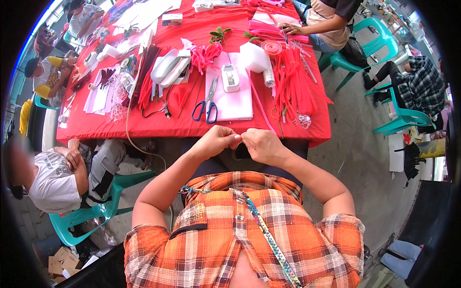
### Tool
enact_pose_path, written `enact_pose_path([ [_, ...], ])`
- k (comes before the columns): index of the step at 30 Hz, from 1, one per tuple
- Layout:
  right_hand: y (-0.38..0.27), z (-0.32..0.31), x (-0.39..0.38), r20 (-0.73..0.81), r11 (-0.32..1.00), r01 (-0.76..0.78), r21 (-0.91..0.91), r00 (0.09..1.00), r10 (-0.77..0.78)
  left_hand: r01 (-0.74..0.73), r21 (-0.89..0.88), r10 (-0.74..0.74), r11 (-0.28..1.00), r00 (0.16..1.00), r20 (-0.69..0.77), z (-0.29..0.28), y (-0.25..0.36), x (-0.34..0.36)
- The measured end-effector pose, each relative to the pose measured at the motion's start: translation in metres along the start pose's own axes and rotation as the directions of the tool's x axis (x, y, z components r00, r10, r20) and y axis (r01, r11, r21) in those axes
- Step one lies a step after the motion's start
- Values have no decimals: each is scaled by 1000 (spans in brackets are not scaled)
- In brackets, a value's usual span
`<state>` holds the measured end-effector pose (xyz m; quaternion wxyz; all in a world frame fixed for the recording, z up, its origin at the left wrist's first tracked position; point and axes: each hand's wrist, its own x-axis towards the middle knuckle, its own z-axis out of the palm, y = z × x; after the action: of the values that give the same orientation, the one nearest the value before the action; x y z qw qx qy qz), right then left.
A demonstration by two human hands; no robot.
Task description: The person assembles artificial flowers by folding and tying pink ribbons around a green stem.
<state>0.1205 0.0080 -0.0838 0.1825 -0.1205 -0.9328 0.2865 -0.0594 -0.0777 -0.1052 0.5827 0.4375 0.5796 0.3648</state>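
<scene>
My left hand point(216, 140) and my right hand point(261, 144) meet fingertip to fingertip just below the near edge of the red-covered table point(158, 126). Both pinch something very small and thin between thumb and fingers; I cannot tell what it is. A thin pink strip point(263, 111) runs from the table down toward my hands. Blue-handled scissors point(206, 106) lie on a white sheet point(234, 103) right in front of me, with a small white device point(230, 78) above them.
Bundles of red and pink stems point(294, 81), a white spool point(269, 77), a white plastic case point(169, 67) and a cord point(128, 126) cover the table. Seated people and teal chairs point(406, 117) surround it; one person sits at my left point(62, 175).
</scene>
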Motion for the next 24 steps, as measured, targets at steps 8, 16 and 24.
enact_pose_path([
  [8,0,10,-3,-53,981,-101,-166,994,93,190,-564,-233,804,972,-6,21,-6,2],
  [16,25,10,0,309,613,-526,589,848,431,-493,824,702,280,690,174,21,21,-12],
  [24,10,-21,-6,702,40,-746,665,642,308,-602,752,741,269,628,237,14,30,-26],
])
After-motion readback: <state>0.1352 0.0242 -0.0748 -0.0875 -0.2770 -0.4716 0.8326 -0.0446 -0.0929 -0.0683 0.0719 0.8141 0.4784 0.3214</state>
